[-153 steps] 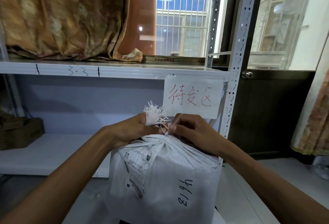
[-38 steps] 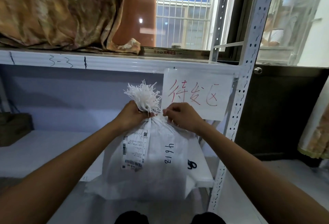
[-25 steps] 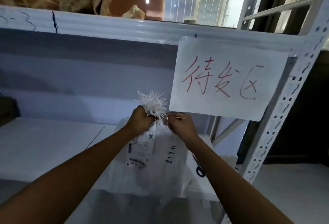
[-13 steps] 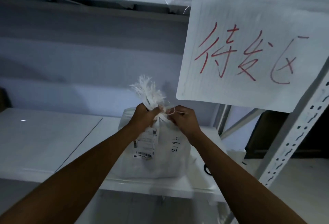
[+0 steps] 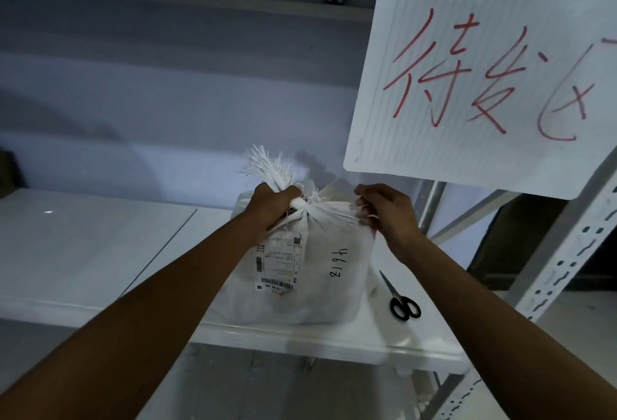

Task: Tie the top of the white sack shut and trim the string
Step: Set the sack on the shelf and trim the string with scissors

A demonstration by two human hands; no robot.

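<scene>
The white sack (image 5: pixel 310 272) is sitting upright on the white shelf (image 5: pixel 100 252), near its right end, with a shipping label (image 5: pixel 278 262) and handwritten black digits (image 5: pixel 338 262) facing the camera. Its top is bunching into a tight neck, and the frayed white tuft (image 5: pixel 267 166) is fanning out above that neck. The left hand (image 5: pixel 272 207) is clenching its grip around the gathered neck, right under the tuft. The right hand (image 5: pixel 387 209) is sitting just beside the sack's upper right shoulder, its fingers curling in and pinching the sack cloth there; whether a string is running through that grip, I cannot tell. Pleats in the cloth are radiating from the neck toward that hand. Black-handled scissors (image 5: pixel 399 297) are lying flat on the shelf just right of the sack, blades pointing away. Above, a lined paper sign (image 5: pixel 484 69) with red handwriting is hanging from the rack's perforated upright (image 5: pixel 567 252).
</scene>
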